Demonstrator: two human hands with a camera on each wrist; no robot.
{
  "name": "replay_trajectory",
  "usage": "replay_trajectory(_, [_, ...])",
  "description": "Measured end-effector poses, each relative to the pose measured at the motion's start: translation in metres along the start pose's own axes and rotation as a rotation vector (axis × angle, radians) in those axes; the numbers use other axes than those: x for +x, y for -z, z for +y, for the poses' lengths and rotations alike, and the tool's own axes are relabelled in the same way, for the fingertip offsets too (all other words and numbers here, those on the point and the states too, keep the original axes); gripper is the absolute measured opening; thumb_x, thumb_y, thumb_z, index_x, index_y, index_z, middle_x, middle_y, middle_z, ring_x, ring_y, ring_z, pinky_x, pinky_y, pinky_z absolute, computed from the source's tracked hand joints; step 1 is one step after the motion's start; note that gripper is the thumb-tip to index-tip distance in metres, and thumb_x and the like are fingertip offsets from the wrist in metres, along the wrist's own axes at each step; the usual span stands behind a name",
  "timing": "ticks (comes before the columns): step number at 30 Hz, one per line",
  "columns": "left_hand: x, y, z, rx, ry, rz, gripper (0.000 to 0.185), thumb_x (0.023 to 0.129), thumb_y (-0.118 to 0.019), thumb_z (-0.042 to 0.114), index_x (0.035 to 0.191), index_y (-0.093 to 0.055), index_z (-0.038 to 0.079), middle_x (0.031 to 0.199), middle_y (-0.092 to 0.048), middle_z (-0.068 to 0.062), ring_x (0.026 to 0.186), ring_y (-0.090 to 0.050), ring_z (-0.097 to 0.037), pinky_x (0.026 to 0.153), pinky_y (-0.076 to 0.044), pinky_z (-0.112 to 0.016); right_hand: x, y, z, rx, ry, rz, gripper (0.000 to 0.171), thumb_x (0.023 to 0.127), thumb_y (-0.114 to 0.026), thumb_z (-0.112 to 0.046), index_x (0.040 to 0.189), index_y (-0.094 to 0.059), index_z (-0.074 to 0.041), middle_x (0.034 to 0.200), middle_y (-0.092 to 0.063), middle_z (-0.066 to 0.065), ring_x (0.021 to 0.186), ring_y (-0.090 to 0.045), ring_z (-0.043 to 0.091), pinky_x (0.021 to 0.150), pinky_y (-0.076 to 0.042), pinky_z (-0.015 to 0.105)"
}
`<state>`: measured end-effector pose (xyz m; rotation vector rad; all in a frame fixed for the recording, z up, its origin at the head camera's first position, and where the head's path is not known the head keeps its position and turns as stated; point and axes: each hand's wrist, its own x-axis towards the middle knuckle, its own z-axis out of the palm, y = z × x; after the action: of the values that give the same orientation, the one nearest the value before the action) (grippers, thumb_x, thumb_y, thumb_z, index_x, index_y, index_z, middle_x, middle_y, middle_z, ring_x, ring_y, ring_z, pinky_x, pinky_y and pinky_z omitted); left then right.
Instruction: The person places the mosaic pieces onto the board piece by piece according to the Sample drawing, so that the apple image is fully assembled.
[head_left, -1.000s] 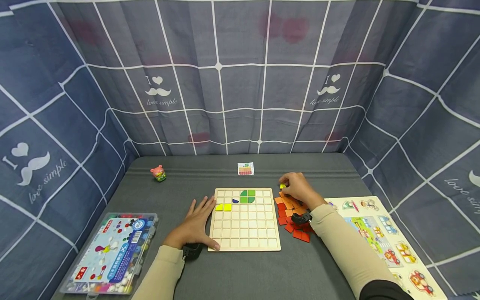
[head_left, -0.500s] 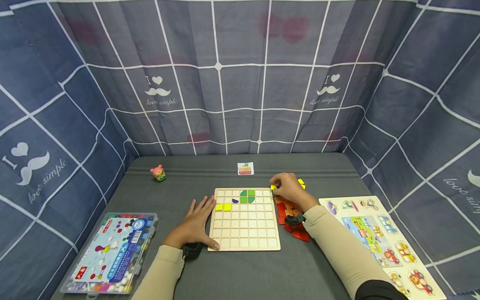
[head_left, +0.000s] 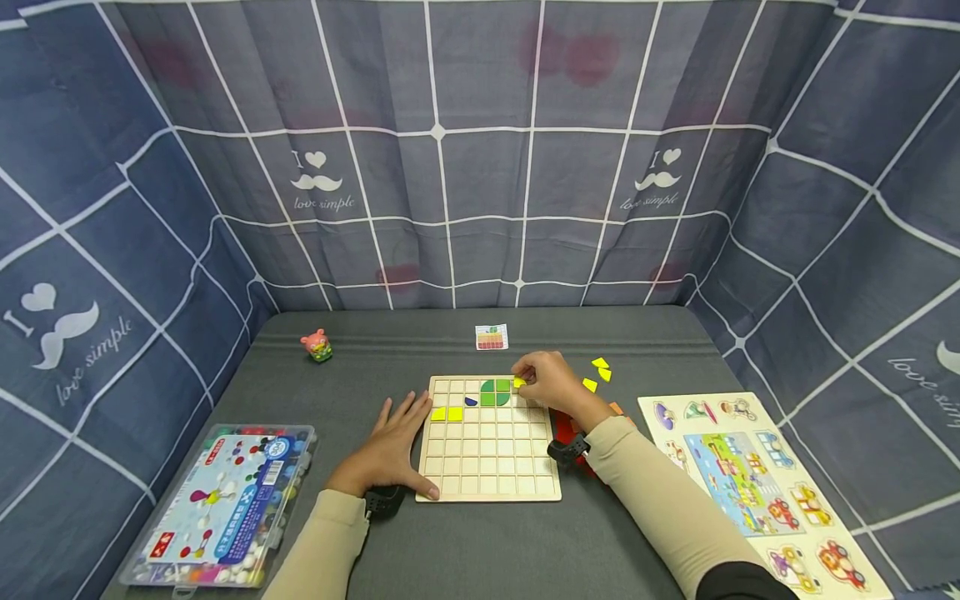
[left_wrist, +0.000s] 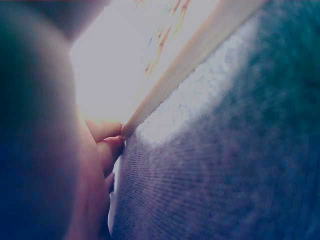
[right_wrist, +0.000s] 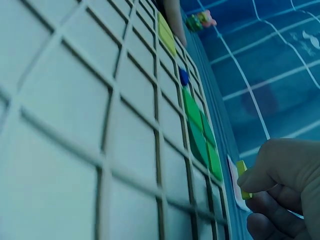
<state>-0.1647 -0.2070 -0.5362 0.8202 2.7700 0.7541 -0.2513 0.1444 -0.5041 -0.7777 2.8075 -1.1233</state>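
Right hand (head_left: 551, 385): pinches a yellow tile (head_left: 518, 382) over the grid board (head_left: 489, 482), just right of the green tiles (head_left: 496, 392).
Left hand (head_left: 390, 446): flat, fingers straight, steadying the board's left edge.

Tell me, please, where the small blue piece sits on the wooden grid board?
In the head view the blue piece lies in the wooden grid board's second row, between the green pieces to its right and the yellow squares just below-left.

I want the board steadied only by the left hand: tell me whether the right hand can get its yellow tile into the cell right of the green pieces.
Probably yes: the right hand pinches the yellow tile right beside the green pieces, with nothing between.
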Motion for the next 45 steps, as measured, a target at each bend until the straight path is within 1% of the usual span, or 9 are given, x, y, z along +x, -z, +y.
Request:
replay_trajectory(5, [0.000, 0.000, 0.001, 0.006, 0.001, -0.008, 0.158, 0.051, -0.092, 0.078, 0.168, -0.017, 0.003, 0.174, -0.011, -0.014, 0.159, -0.006, -0.038, 0.122, 0.009, -0.063, 0.004, -0.014, -0.012, 0.017, 0.037, -0.018, 0.028, 0.083, -0.079, 0.007, 0.111, -0.078, 0.000, 0.101, -0.073, 0.003, 0.088, -0.069, 0.014, 0.077, -0.059, 0.026])
replay_trajectory(7, [0.000, 0.000, 0.002, 0.008, 0.007, -0.012, 0.158, 0.051, -0.092, 0.079, 0.169, -0.017, 0.003, 0.174, -0.011, -0.014, 0.159, -0.005, -0.037, 0.122, 0.009, -0.063, 0.004, -0.019, -0.017, 0.006, 0.040, -0.029, 0.029, 0.083, -0.078, 0.007, 0.111, -0.078, -0.001, 0.101, -0.073, 0.002, 0.088, -0.068, 0.013, 0.077, -0.058, 0.025])
replay_trajectory(13, [0.001, 0.001, 0.003, 0.003, 0.024, -0.016, 0.158, 0.051, -0.092, 0.079, 0.169, -0.018, 0.004, 0.174, -0.011, -0.014, 0.159, -0.005, -0.037, 0.122, 0.009, -0.063, 0.006, -0.034, -0.031, -0.003, 0.060, -0.069, 0.027, 0.085, -0.082, 0.004, 0.111, -0.078, -0.003, 0.103, -0.072, 0.000, 0.091, -0.068, 0.014, 0.081, -0.058, 0.027])
replay_trajectory(18, [0.001, 0.000, 0.002, 0.008, 0.026, -0.020, 0.159, 0.051, -0.091, 0.080, 0.169, -0.017, 0.004, 0.175, -0.011, -0.013, 0.159, -0.005, -0.037, 0.122, 0.009, -0.063, 0.007, -0.044, -0.039, -0.001, 0.085, -0.080, 0.029, 0.082, -0.082, 0.006, 0.109, -0.078, -0.004, 0.100, -0.072, 0.000, 0.088, -0.067, 0.011, 0.079, -0.058, 0.025])
replay_trajectory(24, [0.001, 0.001, 0.002, 0.001, 0.009, -0.016, 0.157, 0.052, -0.092, 0.079, 0.168, -0.018, 0.003, 0.174, -0.011, -0.015, 0.158, -0.006, -0.039, 0.121, 0.008, -0.064, 0.010, -0.054, -0.047, -0.005, 0.131, -0.092, 0.028, 0.080, -0.083, 0.006, 0.106, -0.078, -0.002, 0.097, -0.074, 0.001, 0.086, -0.067, 0.010, 0.077, -0.058, 0.024])
replay_trajectory(29, [0.000, 0.001, 0.001, 0.004, -0.001, -0.007, 0.157, 0.052, -0.092, 0.079, 0.168, -0.019, 0.002, 0.174, -0.012, -0.016, 0.158, -0.007, -0.040, 0.121, 0.007, -0.065, 0.010, -0.060, -0.056, -0.017, 0.126, -0.099, 0.031, 0.078, -0.082, 0.009, 0.105, -0.078, -0.003, 0.097, -0.074, 0.001, 0.085, -0.067, 0.010, 0.078, -0.057, 0.024])
replay_trajectory(32, [0.000, 0.001, 0.001, 0.003, -0.001, -0.006, 0.157, 0.052, -0.091, 0.079, 0.168, -0.019, 0.002, 0.174, -0.012, -0.016, 0.158, -0.007, -0.040, 0.121, 0.007, -0.065, 0.010, -0.062, -0.059, -0.023, 0.123, -0.108, 0.029, 0.078, -0.083, 0.009, 0.104, -0.079, -0.003, 0.096, -0.074, 0.003, 0.084, -0.068, 0.011, 0.077, -0.057, 0.024])
replay_trajectory(39, [0.000, 0.001, 0.001, 0.001, 0.009, -0.011, 0.158, 0.051, -0.091, 0.080, 0.169, -0.018, 0.003, 0.174, -0.011, -0.015, 0.159, -0.006, -0.039, 0.121, 0.009, -0.064, 0.011, -0.063, -0.061, -0.040, 0.108, -0.121, 0.025, 0.082, -0.083, 0.007, 0.104, -0.081, -0.005, 0.097, -0.075, 0.002, 0.085, -0.069, 0.007, 0.076, -0.057, 0.021])
replay_trajectory(45, [0.001, 0.001, 0.000, -0.004, 0.016, -0.013, 0.157, 0.051, -0.091, 0.080, 0.169, -0.019, 0.004, 0.174, -0.011, -0.014, 0.159, -0.006, -0.038, 0.122, 0.009, -0.063, 0.011, -0.063, -0.062, -0.025, 0.105, -0.118, 0.021, 0.085, -0.085, 0.005, 0.104, -0.082, -0.004, 0.097, -0.077, 0.003, 0.085, -0.071, 0.008, 0.075, -0.057, 0.020])
